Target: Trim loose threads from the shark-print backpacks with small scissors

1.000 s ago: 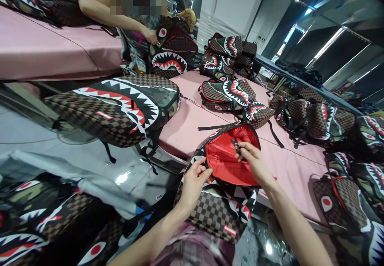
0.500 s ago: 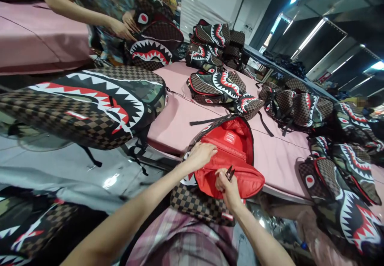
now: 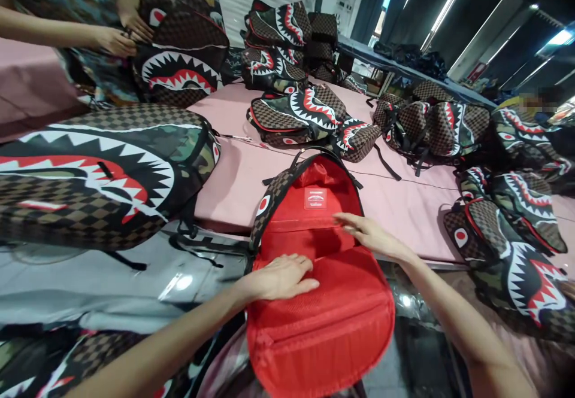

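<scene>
A backpack with a red lining (image 3: 323,332) lies unzipped in front of me, its front panel folded down towards my lap. My left hand (image 3: 285,276) rests flat on the red lining with its fingers spread. Over the right side of the opening is my right hand (image 3: 366,233), fingers stretched out towards the inner pocket; whether a small tool is tucked in its palm cannot be seen. A pale label (image 3: 315,199) shows on the inner back wall. The outer side of the bag has a brown check pattern and a red and white eye.
A large shark-mouth backpack (image 3: 103,170) lies at the left. More patterned backpacks (image 3: 309,111) stand along the pink table (image 3: 229,176) and at the right (image 3: 534,272). Across the table, a person's hands (image 3: 119,39) touch another backpack (image 3: 179,51).
The front panel has been folded down, showing more red lining. My left hand has opened onto it. My right hand has moved up and right; the dark snips seen in it are out of sight.
</scene>
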`<state>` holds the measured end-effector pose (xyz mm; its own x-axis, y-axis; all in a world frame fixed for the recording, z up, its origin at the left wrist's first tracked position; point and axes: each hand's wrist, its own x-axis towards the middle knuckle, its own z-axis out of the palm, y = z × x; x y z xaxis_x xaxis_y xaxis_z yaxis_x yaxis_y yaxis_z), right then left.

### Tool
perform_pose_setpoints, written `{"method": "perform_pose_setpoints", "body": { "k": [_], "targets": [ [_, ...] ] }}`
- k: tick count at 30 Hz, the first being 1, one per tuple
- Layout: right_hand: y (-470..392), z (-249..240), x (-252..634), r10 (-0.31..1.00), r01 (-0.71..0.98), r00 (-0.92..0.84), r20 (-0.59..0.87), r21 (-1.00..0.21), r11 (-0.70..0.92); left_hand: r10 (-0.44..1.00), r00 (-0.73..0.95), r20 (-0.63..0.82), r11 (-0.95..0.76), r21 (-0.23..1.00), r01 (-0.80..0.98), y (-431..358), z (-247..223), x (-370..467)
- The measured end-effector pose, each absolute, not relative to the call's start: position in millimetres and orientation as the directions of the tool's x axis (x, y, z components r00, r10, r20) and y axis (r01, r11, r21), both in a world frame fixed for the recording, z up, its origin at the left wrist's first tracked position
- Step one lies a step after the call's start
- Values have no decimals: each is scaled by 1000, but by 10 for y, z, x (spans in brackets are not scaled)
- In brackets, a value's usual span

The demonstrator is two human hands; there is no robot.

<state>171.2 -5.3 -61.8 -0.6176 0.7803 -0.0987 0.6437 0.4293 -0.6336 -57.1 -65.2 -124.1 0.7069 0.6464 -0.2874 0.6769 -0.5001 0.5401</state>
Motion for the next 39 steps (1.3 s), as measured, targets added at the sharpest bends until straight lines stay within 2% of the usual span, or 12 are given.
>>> {"method": "perform_pose_setpoints", "body": {
  "k": [2, 4, 6, 8, 12, 15, 18, 26, 31, 39],
  "targets": [
    [194, -849, 1505, 738, 746, -645, -198, -370, 554, 589, 732, -342, -497, 561, 662, -679, -1192, -555],
    [313, -1035, 1310, 755, 804, -589, -290, -115, 583, 551, 754, -357, -489, 595, 638, -654, -1169, -554],
    [310, -1157, 1210, 773, 822, -536, -339, -1, 569, 571, 738, -360, -450, 615, 647, -613, -1206, -592],
    [247, -1225, 1230, 788, 836, -508, -349, 23, 549, 648, 646, -404, -365, 579, 729, -564, -1302, -671],
    [166, -1284, 1436, 836, 876, -409, -366, 97, 472, 810, 332, -483, -159, 364, 918, -434, -1554, -874],
    [187, -1315, 1541, 854, 894, -353, -383, 129, 428, 861, 223, -458, -100, 277, 956, -344, -1679, -948],
    [221, -1346, 1578, 860, 901, -326, -393, 146, 409, 903, 158, -399, -61, 247, 967, -297, -1753, -917],
    [332, -1451, 1640, 863, 899, -323, -388, 158, 408, 955, 122, -270, -50, 259, 965, -214, -1957, -856],
    [397, -1548, 1678, 861, 896, -351, -368, 135, 423, 898, 367, -243, -292, 294, 910, -218, -2058, -862],
    [426, -1596, 1720, 869, 898, -364, -336, 120, 423, 886, 431, -169, -382, 259, 887, -237, -2090, -745]
  ]
}}
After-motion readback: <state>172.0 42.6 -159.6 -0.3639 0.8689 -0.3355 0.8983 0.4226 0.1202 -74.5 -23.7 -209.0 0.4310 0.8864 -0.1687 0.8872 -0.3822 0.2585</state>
